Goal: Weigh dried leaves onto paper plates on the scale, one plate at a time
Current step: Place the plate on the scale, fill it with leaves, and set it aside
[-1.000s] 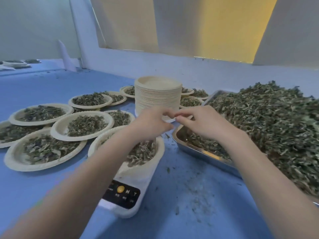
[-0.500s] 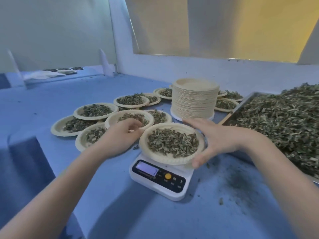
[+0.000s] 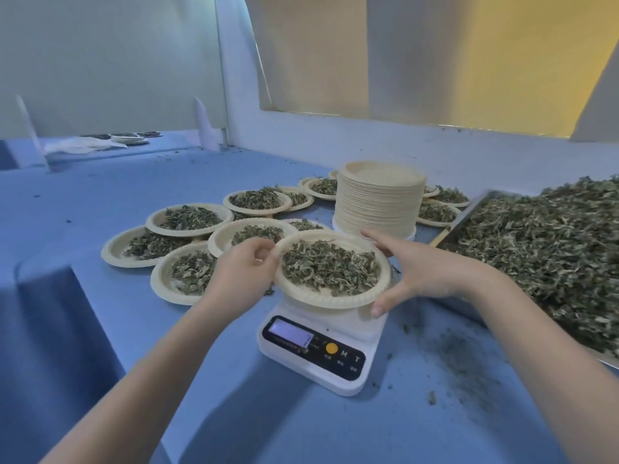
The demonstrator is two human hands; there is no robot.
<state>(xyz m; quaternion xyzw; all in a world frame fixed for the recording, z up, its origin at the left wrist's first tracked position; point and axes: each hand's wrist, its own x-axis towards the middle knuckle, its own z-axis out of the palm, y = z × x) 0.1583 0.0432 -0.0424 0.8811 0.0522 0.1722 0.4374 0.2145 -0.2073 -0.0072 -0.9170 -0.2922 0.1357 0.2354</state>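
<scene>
Two bare forearms, no sleeves, no jewellery

scale [image 3: 338,349] panel, letters "M" and "T", display unreadable
</scene>
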